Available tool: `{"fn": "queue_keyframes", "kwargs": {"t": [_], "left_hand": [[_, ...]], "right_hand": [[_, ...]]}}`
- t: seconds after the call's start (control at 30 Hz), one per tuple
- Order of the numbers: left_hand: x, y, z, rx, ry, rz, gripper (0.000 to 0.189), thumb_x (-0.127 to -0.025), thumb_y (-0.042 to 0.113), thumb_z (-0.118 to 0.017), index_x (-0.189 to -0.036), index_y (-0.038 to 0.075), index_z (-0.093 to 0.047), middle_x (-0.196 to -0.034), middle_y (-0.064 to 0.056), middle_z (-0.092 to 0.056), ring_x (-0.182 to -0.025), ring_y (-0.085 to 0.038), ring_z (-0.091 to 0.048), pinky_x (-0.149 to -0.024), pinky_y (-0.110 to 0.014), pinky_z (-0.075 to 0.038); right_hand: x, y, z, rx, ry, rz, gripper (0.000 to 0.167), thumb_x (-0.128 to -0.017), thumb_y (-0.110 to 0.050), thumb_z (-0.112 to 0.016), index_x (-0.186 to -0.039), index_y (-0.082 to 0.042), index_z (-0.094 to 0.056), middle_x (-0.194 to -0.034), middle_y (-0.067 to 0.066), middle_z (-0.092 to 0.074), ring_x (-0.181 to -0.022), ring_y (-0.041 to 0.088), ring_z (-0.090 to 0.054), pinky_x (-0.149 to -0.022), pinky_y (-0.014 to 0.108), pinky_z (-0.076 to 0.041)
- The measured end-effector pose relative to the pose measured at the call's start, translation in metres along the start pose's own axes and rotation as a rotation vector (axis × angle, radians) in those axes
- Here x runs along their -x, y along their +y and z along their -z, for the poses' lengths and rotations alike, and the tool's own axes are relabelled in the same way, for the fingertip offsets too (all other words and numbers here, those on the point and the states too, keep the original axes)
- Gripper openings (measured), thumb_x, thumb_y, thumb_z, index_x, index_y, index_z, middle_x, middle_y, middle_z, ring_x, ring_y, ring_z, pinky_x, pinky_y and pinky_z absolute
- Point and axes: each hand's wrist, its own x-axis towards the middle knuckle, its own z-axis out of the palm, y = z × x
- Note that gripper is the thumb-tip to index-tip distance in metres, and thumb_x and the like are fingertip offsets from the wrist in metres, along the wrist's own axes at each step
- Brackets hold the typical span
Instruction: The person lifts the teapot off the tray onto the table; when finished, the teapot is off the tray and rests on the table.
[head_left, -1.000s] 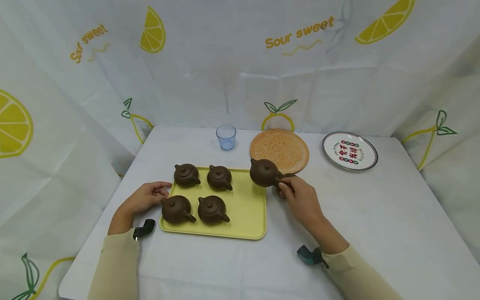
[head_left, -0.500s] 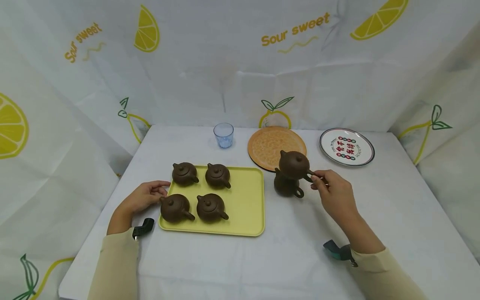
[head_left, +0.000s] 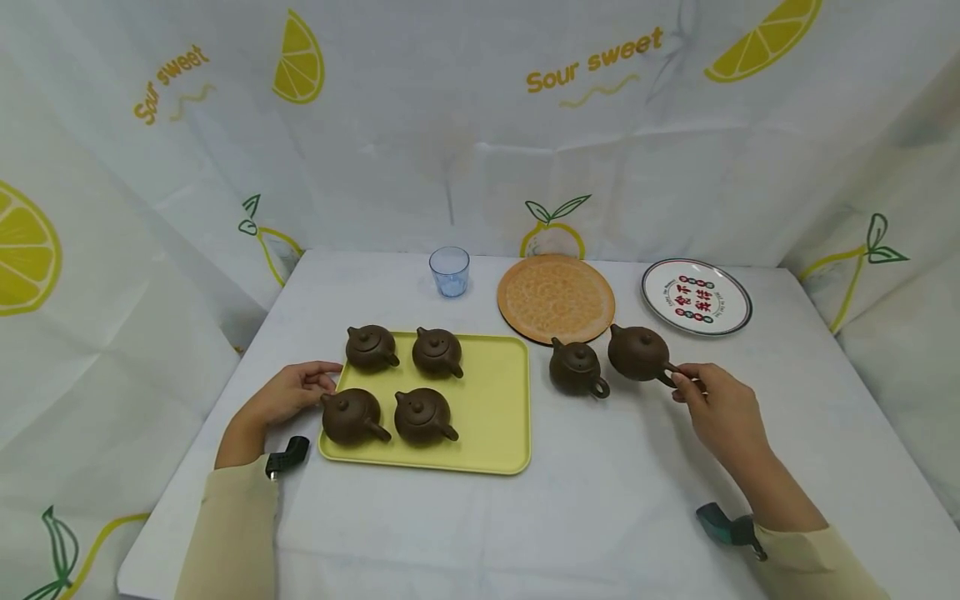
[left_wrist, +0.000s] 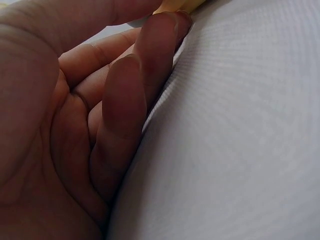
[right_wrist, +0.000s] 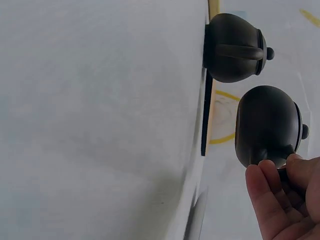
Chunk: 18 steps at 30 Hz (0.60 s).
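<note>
My right hand [head_left: 723, 410] pinches the handle of a dark brown teapot [head_left: 637, 353], its spout pointing away to the left. In the right wrist view this teapot [right_wrist: 267, 125] hangs clear of the table, held by thumb and fingers [right_wrist: 260, 187]. Just left of it, another brown teapot [head_left: 576, 368] stands on the white tablecloth. Several matching teapots stand in two rows on the left part of a yellow tray [head_left: 491, 408]. My left hand [head_left: 288, 396] rests on the cloth at the tray's left edge, fingers loosely bent [left_wrist: 125, 95], fingertips right at the rim.
A blue glass [head_left: 451, 273] stands at the back of the table. Right of it lies a round, tan board [head_left: 556, 298], close behind the standing teapot. A white plate with red writing [head_left: 697, 297] lies at the back right. A lemon-printed curtain [head_left: 480, 125] hangs behind.
My right hand has carried the teapot rightward from above the tray's right edge, past the teapot standing on the cloth, then lower, to that one's right. The left hand has stayed in place.
</note>
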Motion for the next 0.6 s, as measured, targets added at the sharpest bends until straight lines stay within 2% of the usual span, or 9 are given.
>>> {"fn": "queue_keyframes", "kwargs": {"t": [0.4,0.6], "left_hand": [[0.001,0.003,0.0,0.01,0.006,0.002,0.045,-0.084,-0.01,-0.054,-0.129,-0.013,-0.05,-0.089,-0.01,-0.064,-0.077,-0.012,-0.06,-0.069,-0.022,-0.047],[0.001,0.002,-0.001,0.015,-0.001,-0.006,0.046,-0.085,-0.008,-0.057,-0.13,-0.013,-0.05,-0.089,-0.01,-0.065,-0.078,-0.012,-0.06,-0.071,-0.021,-0.047]], "right_hand": [[0.001,0.01,-0.005,0.013,-0.05,-0.06,0.023,-0.098,-0.014,-0.059,-0.112,0.004,-0.061,-0.086,0.013,-0.067,-0.077,0.029,-0.064,-0.062,0.038,-0.045],[0.0,0.014,-0.007,0.005,-0.093,-0.074,0.025,-0.098,-0.015,-0.058,-0.113,0.006,-0.061,-0.085,0.01,-0.068,-0.077,0.026,-0.063,-0.061,0.036,-0.043]]}}
